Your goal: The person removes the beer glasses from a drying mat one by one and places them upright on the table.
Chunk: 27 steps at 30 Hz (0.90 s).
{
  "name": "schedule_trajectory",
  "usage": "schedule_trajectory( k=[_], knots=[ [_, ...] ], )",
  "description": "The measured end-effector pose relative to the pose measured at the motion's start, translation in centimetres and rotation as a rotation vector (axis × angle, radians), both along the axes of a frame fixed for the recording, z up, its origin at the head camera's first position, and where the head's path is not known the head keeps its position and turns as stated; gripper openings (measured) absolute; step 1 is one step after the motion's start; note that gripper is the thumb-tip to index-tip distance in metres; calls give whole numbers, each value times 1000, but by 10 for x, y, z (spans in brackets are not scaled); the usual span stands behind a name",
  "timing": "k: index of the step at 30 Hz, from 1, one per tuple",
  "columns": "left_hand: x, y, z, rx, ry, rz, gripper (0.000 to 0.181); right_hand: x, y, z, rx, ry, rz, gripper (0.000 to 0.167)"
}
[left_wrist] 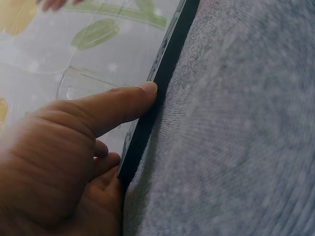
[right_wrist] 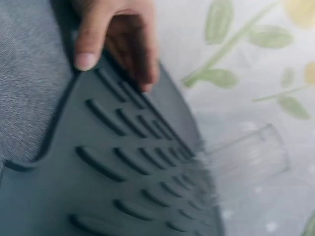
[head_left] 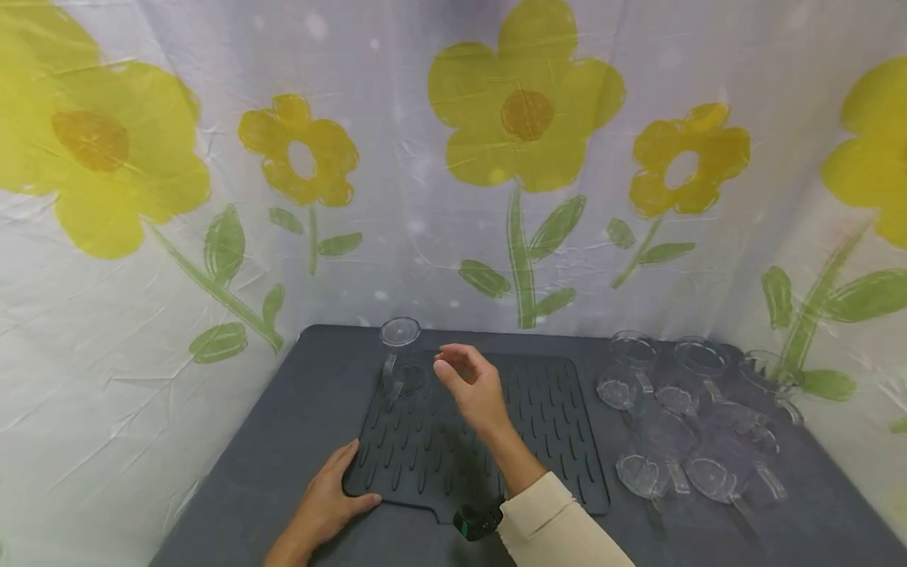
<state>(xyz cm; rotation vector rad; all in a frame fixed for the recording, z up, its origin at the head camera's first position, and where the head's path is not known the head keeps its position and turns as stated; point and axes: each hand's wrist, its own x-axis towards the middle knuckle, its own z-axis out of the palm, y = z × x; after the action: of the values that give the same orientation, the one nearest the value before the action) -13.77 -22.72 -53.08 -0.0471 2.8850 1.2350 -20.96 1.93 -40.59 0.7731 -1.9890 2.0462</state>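
A dark ribbed drying mat [head_left: 453,465] lies on the table. My left hand [head_left: 327,496] rests at its near left corner, the thumb along the front edge and the fingers along the left edge. A clear glass mug [head_left: 401,358] stands on the mat's far left part, its handle on the near left side. Just right of it, my right hand [head_left: 476,386] hovers over the mat with loosely bent fingers and nothing in them. The right wrist view shows the left hand [right_wrist: 123,39] at the mat corner, with the mug [right_wrist: 251,155] blurred beyond.
Several clear glass mugs [head_left: 641,472] with handles stand grouped on the dark grey table [head_left: 298,409], to the right of the mat. A white curtain [head_left: 397,236] with yellow flowers hangs behind and at the sides of the table.
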Motion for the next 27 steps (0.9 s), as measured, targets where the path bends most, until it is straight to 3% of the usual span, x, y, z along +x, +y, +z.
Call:
schedule_trajectory(
  k=[11,18,27],
  knots=[
    [-4,0,2,9,8,7,103,-9,-30,-16,136,-147,12,35],
    [-2,-3,6,9,35,2,102,-35,-62,-66,157,-136,-39,37],
    [-1,-1,-1,25,35,-11,101,-40,-75,-87,204,-195,-89,47]
  ],
)
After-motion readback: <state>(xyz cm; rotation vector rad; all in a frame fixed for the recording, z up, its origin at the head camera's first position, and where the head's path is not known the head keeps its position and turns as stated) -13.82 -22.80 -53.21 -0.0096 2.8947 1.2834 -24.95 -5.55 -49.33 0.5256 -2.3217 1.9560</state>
